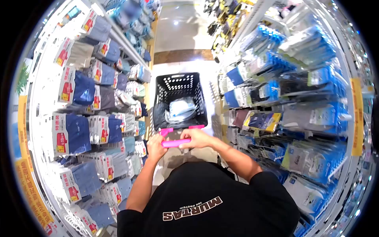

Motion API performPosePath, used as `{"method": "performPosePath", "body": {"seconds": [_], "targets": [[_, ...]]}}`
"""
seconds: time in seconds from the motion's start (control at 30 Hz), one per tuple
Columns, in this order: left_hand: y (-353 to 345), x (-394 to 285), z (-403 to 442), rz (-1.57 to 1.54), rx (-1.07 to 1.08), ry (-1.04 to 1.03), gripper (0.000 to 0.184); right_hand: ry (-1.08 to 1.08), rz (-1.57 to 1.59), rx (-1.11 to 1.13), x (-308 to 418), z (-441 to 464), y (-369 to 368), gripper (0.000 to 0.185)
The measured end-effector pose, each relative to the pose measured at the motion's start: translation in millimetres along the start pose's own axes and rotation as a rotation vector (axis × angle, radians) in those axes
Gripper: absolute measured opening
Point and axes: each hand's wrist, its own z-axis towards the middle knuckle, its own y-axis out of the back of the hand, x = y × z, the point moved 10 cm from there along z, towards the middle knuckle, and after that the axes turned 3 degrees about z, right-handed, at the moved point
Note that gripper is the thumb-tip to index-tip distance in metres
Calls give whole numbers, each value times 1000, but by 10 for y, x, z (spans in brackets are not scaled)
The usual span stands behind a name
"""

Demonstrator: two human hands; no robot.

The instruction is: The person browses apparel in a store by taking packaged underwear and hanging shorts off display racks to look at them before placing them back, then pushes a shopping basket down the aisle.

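Observation:
A black perforated shopping basket (159,89) stands in the aisle straight ahead of my body. Its bright pink handle (176,143) runs crosswise in front of my chest. My left hand (155,147) is closed round the left end of this handle, and my right hand (198,139) grips the right end, fingers bent over it. Inside the basket lies a pale, clear-plastic-wrapped package (182,109); what it contains I cannot make out.
Racks of packaged blue and grey garments (77,134) with red price labels line the left side. On the right, blue-and-clear packs (312,118) hang in dense rows close to my right arm. Pale floor (173,35) continues ahead between the racks, crossed by a brown strip (181,56).

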Motion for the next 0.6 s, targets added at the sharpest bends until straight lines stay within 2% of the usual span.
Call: {"method": "performPosePath", "body": {"seconds": [0.1, 0.23, 0.3, 0.37, 0.6], "targets": [[-43, 84, 98, 13, -5, -1, 29, -64, 5, 4, -56, 110, 62, 54], [-52, 124, 306, 32, -22, -35, 27, -48, -62, -109, -12, 188, 290, 54], [-54, 158, 418, 7, -36, -31, 28, -89, -7, -80, -30, 282, 361, 54], [-50, 187, 521, 4, -16, -32, 28, -102, 78, 1, -124, 408, 348, 47], [-39, 317, 962, -38, -74, -56, 24, -153, 305, -86, -112, 719, 670, 28]]}}
